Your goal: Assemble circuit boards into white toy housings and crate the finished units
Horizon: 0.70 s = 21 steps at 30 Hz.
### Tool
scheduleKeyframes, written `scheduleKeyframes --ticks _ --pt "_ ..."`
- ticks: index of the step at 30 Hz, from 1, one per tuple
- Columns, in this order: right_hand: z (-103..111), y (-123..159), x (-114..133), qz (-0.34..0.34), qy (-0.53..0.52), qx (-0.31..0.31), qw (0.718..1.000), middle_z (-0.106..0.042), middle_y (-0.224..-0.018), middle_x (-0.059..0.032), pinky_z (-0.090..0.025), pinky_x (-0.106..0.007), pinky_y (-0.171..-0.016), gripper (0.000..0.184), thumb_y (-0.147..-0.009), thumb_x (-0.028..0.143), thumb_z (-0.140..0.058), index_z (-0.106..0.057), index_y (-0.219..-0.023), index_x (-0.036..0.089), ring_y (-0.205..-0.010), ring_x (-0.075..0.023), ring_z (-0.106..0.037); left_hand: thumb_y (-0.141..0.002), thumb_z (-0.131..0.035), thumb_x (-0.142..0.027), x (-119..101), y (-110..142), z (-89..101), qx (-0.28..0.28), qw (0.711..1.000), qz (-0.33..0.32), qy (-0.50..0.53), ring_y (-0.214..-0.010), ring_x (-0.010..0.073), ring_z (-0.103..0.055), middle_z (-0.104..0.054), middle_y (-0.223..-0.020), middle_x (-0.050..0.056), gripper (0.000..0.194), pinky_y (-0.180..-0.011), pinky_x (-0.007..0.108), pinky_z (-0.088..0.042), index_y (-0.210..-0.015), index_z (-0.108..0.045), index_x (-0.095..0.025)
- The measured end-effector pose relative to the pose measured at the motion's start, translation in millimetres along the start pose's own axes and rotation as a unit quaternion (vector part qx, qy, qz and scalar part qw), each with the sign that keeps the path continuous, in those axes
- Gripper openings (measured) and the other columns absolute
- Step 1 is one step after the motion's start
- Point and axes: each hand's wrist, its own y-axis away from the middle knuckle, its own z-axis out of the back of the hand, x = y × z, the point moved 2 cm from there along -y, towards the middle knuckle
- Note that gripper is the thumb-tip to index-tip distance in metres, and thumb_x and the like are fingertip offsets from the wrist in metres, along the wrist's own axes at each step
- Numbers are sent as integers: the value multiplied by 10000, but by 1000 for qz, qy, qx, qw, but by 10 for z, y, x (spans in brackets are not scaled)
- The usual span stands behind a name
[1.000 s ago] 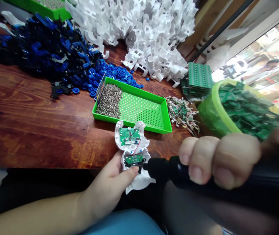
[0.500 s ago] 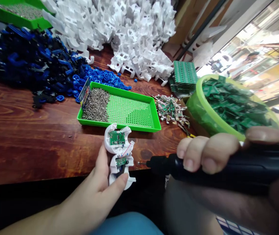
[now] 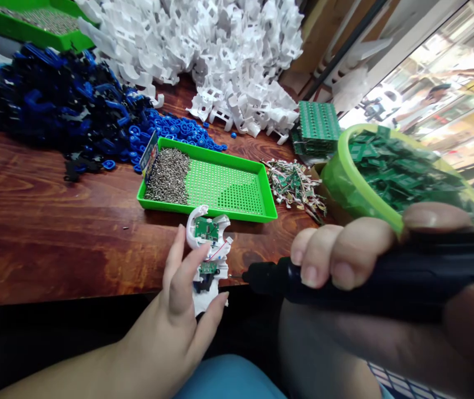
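Note:
In my left hand (image 3: 182,299) is a white plastic housing (image 3: 207,302) at the table's front edge. Small green circuit boards (image 3: 207,230) and a thin red wire show inside it. My index finger lies across the housing's middle, with the thumb along its lower right side. My right hand (image 3: 345,255) is wrapped round a black electric screwdriver (image 3: 386,277), which lies level and points left. Its thin bit ends close to the housing's right side; whether it touches cannot be made out.
A green tray (image 3: 268,202) of small screws stands just beyond the housing. Behind lie blue and black parts (image 3: 54,105), white shells (image 3: 220,55) and stacked circuit panels (image 3: 319,122). Wired boards (image 3: 295,185) and a yellow-green basket (image 3: 342,160) of boards are at right.
My left index finger has come over onto the middle of the housing. The housing has shifted slightly right, and the screwdriver slightly left, so the bit is closer to it.

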Motion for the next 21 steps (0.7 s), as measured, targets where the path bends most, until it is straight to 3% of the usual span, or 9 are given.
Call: scheduleKeyframes --ticks 4,7,10,12,16,21 --pt "-31 31 5 -22 -11 17 1000 -537 -537 70 -431 -329 -493 231 -840 407 -618 -471 -909 243 -440 -127 -513 -912 -479 -219 -43 -45 27 47 997 -4 -65 -1212 282 -546 123 -1586 -16 447 -949 346 -487 -1306 -392 -412" --pt "-84 62 32 -36 -4 22 999 -532 -545 63 -443 -336 -517 272 -829 442 -617 -460 -912 237 -458 -128 -519 -933 -429 -267 -73 -85 47 74 996 34 -47 -1134 259 -593 75 -1584 -1 336 -904 326 -511 -1255 -486 -347" --pt "-120 84 48 -43 1 24 999 -528 -556 59 -444 -339 -524 287 -823 453 -621 -463 -928 238 -470 -130 -520 -924 -444 -327 -91 -105 68 84 993 72 -33 -1222 319 -514 21 -1584 -4 303 -851 328 -532 -1206 -552 -310" --pt "-131 95 47 -48 -2 23 999 -529 -566 57 -445 -343 -528 303 -806 454 -641 -467 -933 241 -478 -133 -522 -908 -480 -340 -92 -108 76 78 994 76 -23 -1299 343 -427 -37 -1581 -15 264 -902 342 -507 -1143 -596 -302" --pt "-141 100 28 -50 -3 16 999 -524 -563 56 -452 -347 -527 309 -786 447 -661 -474 -925 245 -479 -138 -522 -905 -500 -304 -69 -106 68 69 996 63 2 -1363 291 -346 -166 -1558 -22 192 -1063 339 -367 -1044 -631 -296" --pt "-107 42 3 -15 -8 43 999 -535 -561 54 -456 -353 -511 256 -812 432 -631 -500 -926 245 -470 -142 -529 -884 -540 -264 -39 -107 73 40 995 71 59 -1381 263 -309 -316 -1505 0 139 -1073 293 -319 -945 -664 -271"
